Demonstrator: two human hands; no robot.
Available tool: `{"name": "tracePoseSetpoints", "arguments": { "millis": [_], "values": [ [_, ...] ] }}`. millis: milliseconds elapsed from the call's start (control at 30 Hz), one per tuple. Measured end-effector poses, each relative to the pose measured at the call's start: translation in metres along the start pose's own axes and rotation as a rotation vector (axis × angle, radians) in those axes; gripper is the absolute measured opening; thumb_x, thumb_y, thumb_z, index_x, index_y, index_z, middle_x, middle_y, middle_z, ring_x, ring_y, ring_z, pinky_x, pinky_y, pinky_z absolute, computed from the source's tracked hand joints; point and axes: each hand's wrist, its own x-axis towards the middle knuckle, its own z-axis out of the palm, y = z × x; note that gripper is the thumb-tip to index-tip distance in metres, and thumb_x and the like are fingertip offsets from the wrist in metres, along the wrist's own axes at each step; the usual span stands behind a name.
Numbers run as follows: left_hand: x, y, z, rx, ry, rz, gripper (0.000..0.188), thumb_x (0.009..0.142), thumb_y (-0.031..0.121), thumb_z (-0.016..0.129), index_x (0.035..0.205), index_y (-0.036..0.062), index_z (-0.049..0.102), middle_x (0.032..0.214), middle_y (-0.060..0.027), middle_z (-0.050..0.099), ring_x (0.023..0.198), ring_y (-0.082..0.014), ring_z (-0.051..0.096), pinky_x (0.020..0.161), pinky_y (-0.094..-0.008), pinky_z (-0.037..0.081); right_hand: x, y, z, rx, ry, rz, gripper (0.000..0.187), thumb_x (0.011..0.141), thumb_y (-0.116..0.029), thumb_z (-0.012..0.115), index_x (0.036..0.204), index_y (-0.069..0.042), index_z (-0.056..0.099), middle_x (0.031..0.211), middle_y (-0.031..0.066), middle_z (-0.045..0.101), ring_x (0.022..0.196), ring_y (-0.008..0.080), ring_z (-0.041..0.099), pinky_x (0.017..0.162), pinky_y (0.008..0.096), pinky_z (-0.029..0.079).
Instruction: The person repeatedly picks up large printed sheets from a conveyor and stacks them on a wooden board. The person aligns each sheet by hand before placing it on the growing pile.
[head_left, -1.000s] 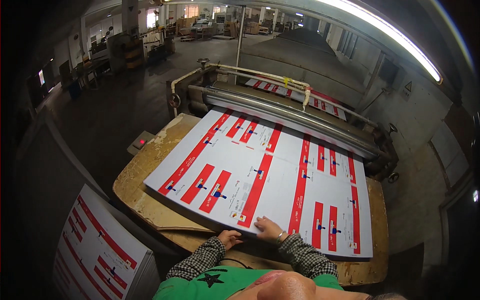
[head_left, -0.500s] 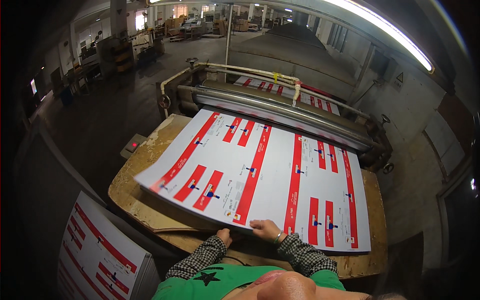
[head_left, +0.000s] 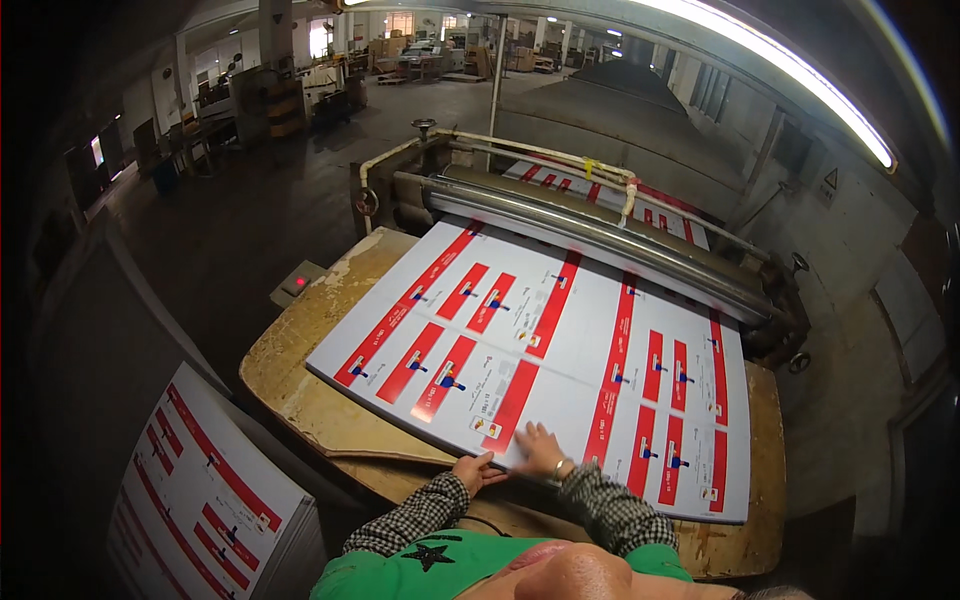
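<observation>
A stack of large white printed sheets [head_left: 580,400] with red bands lies on a worn wooden table, under the rollers' near side. The top sheet [head_left: 590,300] runs into the metal roller [head_left: 590,235], its trailing edge crossing the sheet beneath. My left hand [head_left: 481,473] is at the stack's near edge, thumb and fingers closed on the sheet edge; its fingertips are partly hidden. Just right of it, my right hand [head_left: 541,451] lies over the sheet's near part, fingers spread and slightly blurred, holding nothing.
The wooden table [head_left: 290,385] has a rounded left corner. A small box with a red light [head_left: 298,283] sits beside it. Another stack of printed sheets [head_left: 205,490] stands at lower left. Pipes [head_left: 530,146] and handwheels [head_left: 368,202] frame the rollers; a tube lamp [head_left: 790,70] hangs overhead.
The top sheet has slid away from me into the rollers, uncovering the sheet beneath. My right hand has left the near edge and spread over the sheet. My left hand has moved to the edge.
</observation>
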Motion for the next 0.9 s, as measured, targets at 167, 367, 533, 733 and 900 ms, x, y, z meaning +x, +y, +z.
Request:
{"name": "tracePoseSetpoints", "arguments": {
  "millis": [167, 367, 533, 733, 900],
  "values": [
    [-0.005, 0.022, 0.015, 0.100, -0.090, 0.008, 0.020, 0.084, 0.006, 0.055, 0.101, -0.0042, 0.053, 0.084, -0.0088, 0.058, 0.080, -0.0218, 0.060, 0.085, -0.0459, 0.050, -0.008, 0.016, -0.013, 0.043, -0.005, -0.092, 0.057, 0.067, -0.035, 0.070, 0.113, -0.004, 0.055, 0.128, 0.0224, 0.043, 0.119, 0.0379, 0.040, 0.096, 0.0390, 0.037],
    [0.018, 0.017, 0.002, 0.036, 0.053, -0.008, 0.022, 0.085, 0.004, 0.048, 0.102, -0.0084, 0.052, 0.097, -0.0178, 0.059, 0.087, -0.0280, 0.060, 0.080, -0.0446, 0.050, -0.001, 0.024, -0.079, 0.465, 0.111, 0.044, 0.023, 0.077, -0.018, 0.061, 0.094, -0.004, 0.065, 0.098, 0.0112, 0.065, 0.088, 0.0273, 0.063, 0.077, 0.0306, 0.050],
    [0.072, -0.009, -0.064, 0.029, 0.326, -0.016, 0.022, 0.085, 0.006, 0.047, 0.099, -0.0104, 0.050, 0.093, -0.0175, 0.057, 0.080, -0.0272, 0.060, 0.072, -0.0409, 0.052, -0.007, 0.006, -0.094, 0.454, 0.138, -0.070, 0.020, 0.077, -0.015, 0.060, 0.093, -0.002, 0.062, 0.104, 0.0125, 0.063, 0.090, 0.0271, 0.062, 0.077, 0.0294, 0.050],
    [0.023, 0.018, -0.002, 0.066, 0.126, 0.038, 0.028, 0.086, 0.009, 0.042, 0.107, -0.0103, 0.044, 0.101, -0.0206, 0.053, 0.091, -0.0324, 0.058, 0.076, -0.0449, 0.052, -0.008, 0.014, -0.031, 0.469, 0.079, -0.077, 0.022, 0.075, -0.015, 0.063, 0.093, -0.002, 0.061, 0.108, 0.0144, 0.061, 0.093, 0.0284, 0.061, 0.081, 0.0306, 0.049],
    [0.016, 0.016, 0.004, 0.064, 0.018, 0.029, 0.045, 0.091, 0.022, 0.047, 0.116, -0.0114, 0.033, 0.116, -0.0279, 0.041, 0.109, -0.0425, 0.044, 0.086, -0.0512, 0.048, 0.030, 0.049, -0.014, 0.434, 0.110, 0.074, 0.025, 0.071, -0.022, 0.065, 0.089, -0.005, 0.063, 0.098, 0.0132, 0.063, 0.088, 0.0276, 0.062, 0.076, 0.0313, 0.049]
  ]
}}
